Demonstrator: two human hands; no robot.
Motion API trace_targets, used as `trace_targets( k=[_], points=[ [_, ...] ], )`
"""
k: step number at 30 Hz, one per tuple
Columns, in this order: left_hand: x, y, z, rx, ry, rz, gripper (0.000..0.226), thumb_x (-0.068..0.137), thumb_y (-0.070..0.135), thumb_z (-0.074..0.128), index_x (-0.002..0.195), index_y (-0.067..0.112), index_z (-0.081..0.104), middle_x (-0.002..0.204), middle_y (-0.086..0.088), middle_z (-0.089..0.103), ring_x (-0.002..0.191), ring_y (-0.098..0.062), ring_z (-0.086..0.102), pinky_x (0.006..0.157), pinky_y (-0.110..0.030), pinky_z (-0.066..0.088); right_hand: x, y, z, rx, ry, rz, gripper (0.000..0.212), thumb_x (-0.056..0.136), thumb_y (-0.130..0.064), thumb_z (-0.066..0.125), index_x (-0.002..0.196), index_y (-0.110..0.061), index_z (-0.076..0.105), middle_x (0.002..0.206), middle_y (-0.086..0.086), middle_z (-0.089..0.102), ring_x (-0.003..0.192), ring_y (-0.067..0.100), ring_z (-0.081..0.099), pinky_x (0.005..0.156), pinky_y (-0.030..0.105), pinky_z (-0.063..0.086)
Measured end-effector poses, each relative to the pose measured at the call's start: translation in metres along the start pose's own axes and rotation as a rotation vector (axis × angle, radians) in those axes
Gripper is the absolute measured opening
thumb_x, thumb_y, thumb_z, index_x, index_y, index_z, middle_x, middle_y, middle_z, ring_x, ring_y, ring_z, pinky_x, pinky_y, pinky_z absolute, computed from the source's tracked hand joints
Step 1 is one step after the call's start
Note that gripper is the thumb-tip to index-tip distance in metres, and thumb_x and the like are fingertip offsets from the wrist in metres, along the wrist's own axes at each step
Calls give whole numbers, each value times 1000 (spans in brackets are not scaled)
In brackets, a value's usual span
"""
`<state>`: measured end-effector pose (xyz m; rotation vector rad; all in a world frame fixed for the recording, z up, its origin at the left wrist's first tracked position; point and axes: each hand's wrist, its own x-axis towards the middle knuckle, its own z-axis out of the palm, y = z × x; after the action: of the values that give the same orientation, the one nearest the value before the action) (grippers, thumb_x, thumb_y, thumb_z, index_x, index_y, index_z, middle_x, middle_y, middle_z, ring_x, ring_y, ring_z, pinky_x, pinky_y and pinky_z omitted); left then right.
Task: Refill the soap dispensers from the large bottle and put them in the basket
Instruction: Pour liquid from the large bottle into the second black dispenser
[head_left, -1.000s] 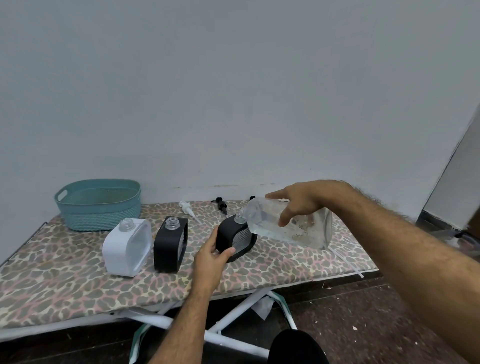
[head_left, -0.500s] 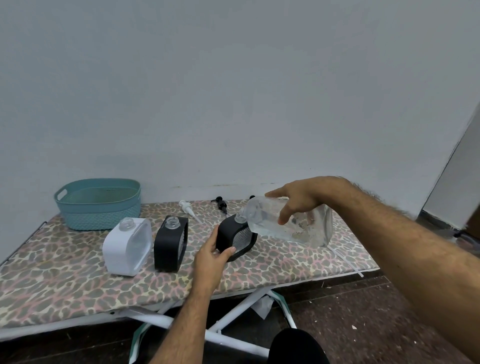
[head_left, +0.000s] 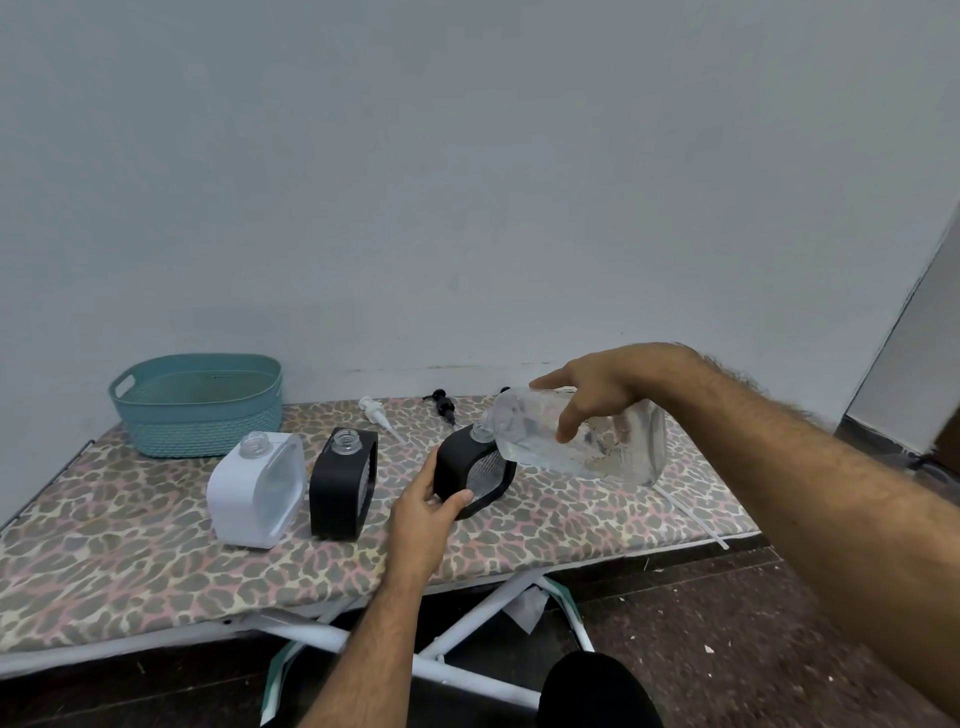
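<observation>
While the right hand (head_left: 597, 392) gripped the large bottle (head_left: 582, 441), tilted at the neck of the black dispenser (head_left: 475, 470) on the desk (head_left: 130, 545), the left hand (head_left: 423, 514) clasped that dispenser. Flow was perhaps running; a slow, steady tilt seemed wise.

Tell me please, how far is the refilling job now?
Done: all three dispensers are uncapped. In hand: the right hand tips the large bottle into the tilted black dispenser, which the left hand grips. Left: putting pump heads back and moving the white dispenser and upright black dispenser into the basket, which holds none.
</observation>
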<state>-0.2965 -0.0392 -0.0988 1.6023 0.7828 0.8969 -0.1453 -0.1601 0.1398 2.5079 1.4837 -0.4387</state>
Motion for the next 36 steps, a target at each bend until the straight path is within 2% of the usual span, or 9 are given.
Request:
trace_targets(
  k=[3,7,10,14,18,20,23,25,36],
  points=[
    [-1,1,0,7,1,-2,73,85,15,74,147,35,40,133,11,59,102,9,56,95,-35,55,-1,-1,-1,1,-3,1,84,81,-45,72,151,-42,26,155,-4,35,125,21,51,106,36,39],
    [-1,2,1,0,-4,-2,74,85,14,74,147,34,39,135,9,59,101,9,55,96,-36,55,-1,-3,-2,14,-11,6,83,83,-42,71,152,-41,25,155,-1,35,88,17,54,101,35,42],
    [-1,2,1,-9,-5,-4,74,85,13,74,147,33,39,135,9,58,100,11,55,95,-36,55,0,-3,-3,1,-12,5,84,82,-43,72,152,-41,25,156,-2,35,107,22,57,103,36,40],
    [-2,4,1,-11,-5,-2,74,86,12,73,148,32,39,132,13,57,96,16,52,94,-32,55,2,-3,-4,11,-10,8,84,82,-43,72,152,-41,26,156,-2,35,111,24,57,105,37,40],
    [-3,6,2,-5,-6,0,73,86,11,72,148,31,38,118,23,54,89,21,51,85,-17,53,4,-2,-3,-9,-5,4,84,81,-45,72,151,-41,27,157,-3,34,136,22,41,111,39,33],
    [-4,5,1,-2,-9,0,73,86,12,73,147,32,39,116,26,55,91,20,52,88,-22,54,2,-2,-4,1,-9,3,83,81,-44,72,151,-41,27,157,-3,33,121,19,52,107,37,36],
    [-3,3,0,0,-13,1,73,86,14,73,147,35,39,119,24,58,97,16,54,94,-30,54,1,-4,-5,15,-2,3,83,82,-41,72,151,-41,27,156,-1,34,59,5,60,97,33,43],
    [-2,3,0,1,-10,2,73,85,14,74,146,35,40,117,25,58,98,15,55,94,-32,55,0,-5,-5,9,7,6,83,83,-41,72,151,-41,26,157,0,34,38,-1,56,101,35,42],
    [-1,0,1,1,-9,7,74,85,14,74,147,35,39,127,20,57,101,13,53,96,-35,54,-4,-2,-1,16,18,11,82,83,-41,71,151,-43,25,155,-2,36,43,3,54,107,36,39]
  ],
)
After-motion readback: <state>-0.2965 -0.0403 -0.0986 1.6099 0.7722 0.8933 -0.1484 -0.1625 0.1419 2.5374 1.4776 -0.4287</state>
